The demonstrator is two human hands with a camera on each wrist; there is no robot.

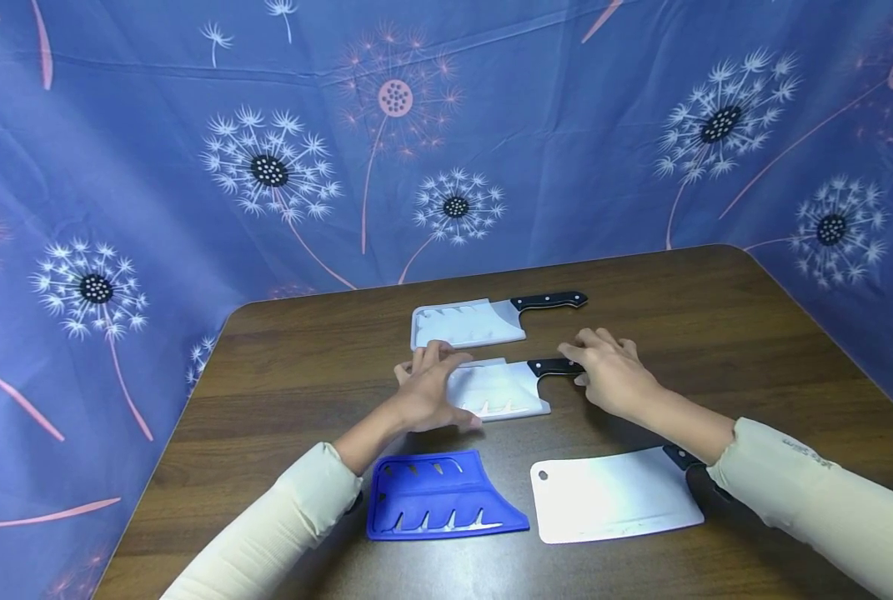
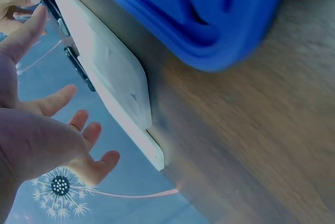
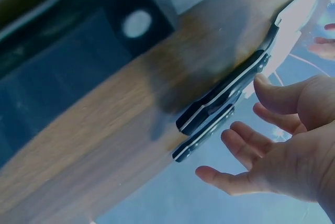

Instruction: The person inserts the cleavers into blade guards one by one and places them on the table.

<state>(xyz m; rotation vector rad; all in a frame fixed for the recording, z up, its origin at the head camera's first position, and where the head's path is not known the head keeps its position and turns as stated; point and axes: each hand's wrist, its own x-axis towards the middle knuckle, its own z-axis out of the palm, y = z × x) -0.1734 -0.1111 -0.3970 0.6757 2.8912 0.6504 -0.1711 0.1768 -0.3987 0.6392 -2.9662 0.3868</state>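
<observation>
In the head view my left hand [image 1: 425, 398] is spread over the left end of a white cleaver sheath [image 1: 494, 390], thumb near its front edge. A cleaver sits in that sheath, its black handle [image 1: 553, 367] pointing right. My right hand [image 1: 617, 377] hovers at the handle's end, fingers loosely bent; the right wrist view shows a gap between the fingers and the riveted handle [image 3: 225, 96]. Nearer me lie an empty blue sheath [image 1: 440, 500] and a bare cleaver [image 1: 614, 497], whose handle is partly hidden by my right forearm.
Behind lies a second cleaver [image 1: 470, 323] in a white sheath, its black handle also to the right. Everything lies on a brown wooden table [image 1: 296, 400] with rounded far corners. A blue dandelion-print cloth [image 1: 566, 167] hangs behind it.
</observation>
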